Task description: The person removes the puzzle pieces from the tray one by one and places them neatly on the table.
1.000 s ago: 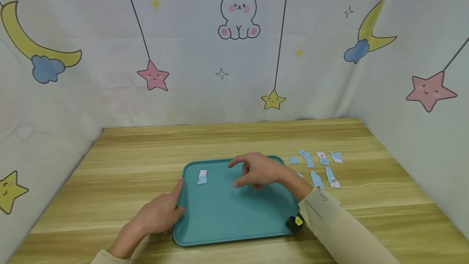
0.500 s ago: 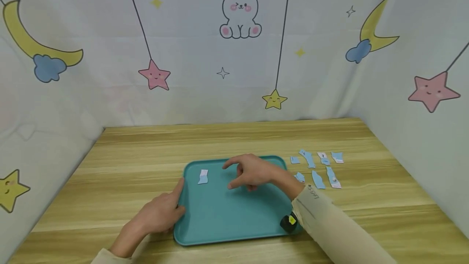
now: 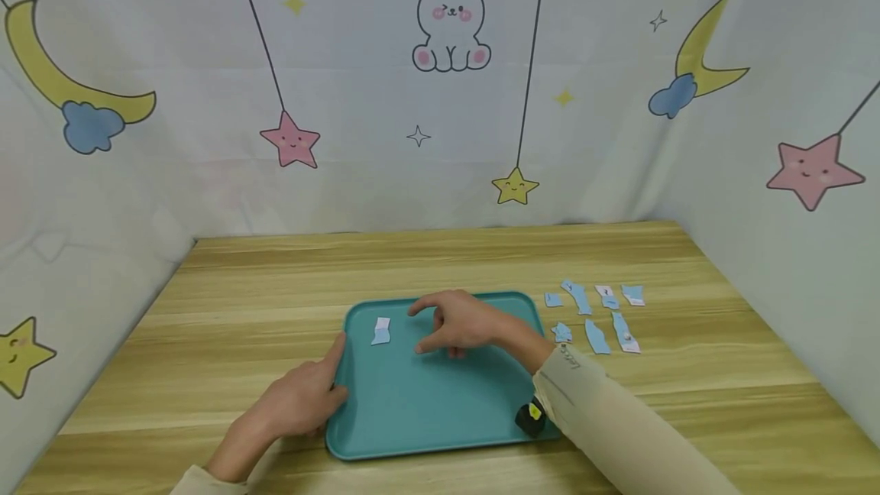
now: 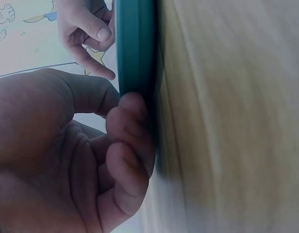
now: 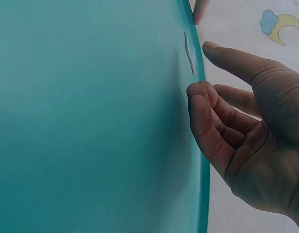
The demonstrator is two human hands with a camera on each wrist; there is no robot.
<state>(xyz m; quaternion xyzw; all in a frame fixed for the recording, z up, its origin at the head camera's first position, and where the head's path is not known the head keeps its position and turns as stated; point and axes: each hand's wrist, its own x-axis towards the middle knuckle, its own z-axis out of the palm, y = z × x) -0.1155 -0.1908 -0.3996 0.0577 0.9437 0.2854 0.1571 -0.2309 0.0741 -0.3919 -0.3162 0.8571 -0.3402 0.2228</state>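
Observation:
On the table lies a teal tray (image 3: pixel 440 411) with a raised rim. A torn paper piece (image 3: pixel 381 331), white above and pale blue below, lies in its far left part. My left hand (image 3: pixel 299 399) grips the tray's left rim; in the left wrist view its thumb and curled fingers (image 4: pixel 127 167) meet at the edge. My right hand (image 3: pixel 457 321) hovers over the tray, to the right of that piece. Its index finger and thumb are spread apart, the other fingers bend inward, and nothing is between them.
Right of the tray, several torn blue and white paper pieces (image 3: pixel 596 337) lie in two rows on the wooden table (image 3: pixel 261 273). A black wrist device (image 3: pixel 531 417) sits beneath the right sleeve. Printed curtains (image 3: pixel 371 98) enclose the table's back and sides.
My right hand has moved left over the tray, closer to the paper piece, its finger pose about the same. The left hand stays on the rim. Another loose piece right of the tray is now uncovered.

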